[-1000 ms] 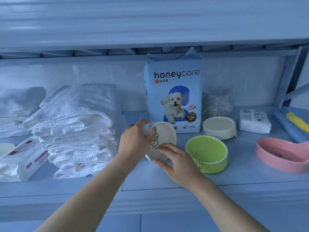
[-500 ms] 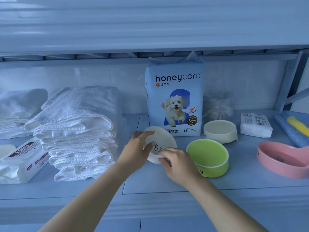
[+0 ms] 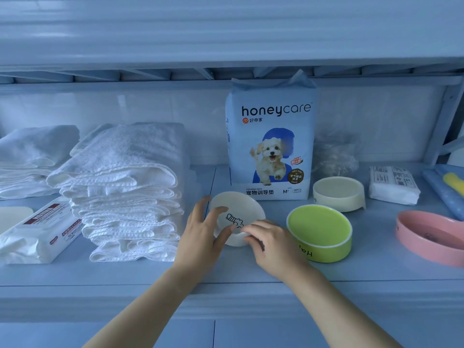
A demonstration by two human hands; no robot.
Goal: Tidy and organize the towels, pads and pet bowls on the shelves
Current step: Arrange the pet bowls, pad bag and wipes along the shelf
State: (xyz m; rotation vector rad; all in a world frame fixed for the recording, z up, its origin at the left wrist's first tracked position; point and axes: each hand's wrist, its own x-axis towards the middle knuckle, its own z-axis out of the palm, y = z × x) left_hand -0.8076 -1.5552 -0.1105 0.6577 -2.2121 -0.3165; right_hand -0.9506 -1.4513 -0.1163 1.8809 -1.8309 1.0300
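The white bowl (image 3: 238,209), marked inside with a black fishbone drawing, sits low on the shelf (image 3: 251,275) at the centre of the frame, in front of the pad pack. Its inside faces the camera; I cannot tell whether it lies flat or is tipped. The left hand (image 3: 200,237) is spread wide at the bowl's left side, with two digits lying across the rim and the others apart in the air. The right hand (image 3: 273,247) comes in from the lower right, its fingertips curled and pinching the near rim.

Just right of the right hand stands a green bowl (image 3: 319,227), and behind it a cream bowl (image 3: 337,194). A pink bowl (image 3: 426,237) lies near the right edge. The blue honeycare pad pack (image 3: 271,136) stands upright at the back, with a crumpled clear bag (image 3: 336,156) to its right. A small white packet (image 3: 393,183) lies further right.

Left of centre is a tall stack of folded white towels (image 3: 125,187), with more folded towels (image 3: 32,156) at the far left. A wrapped white pack (image 3: 40,232) lies at the lower left, against the stack.
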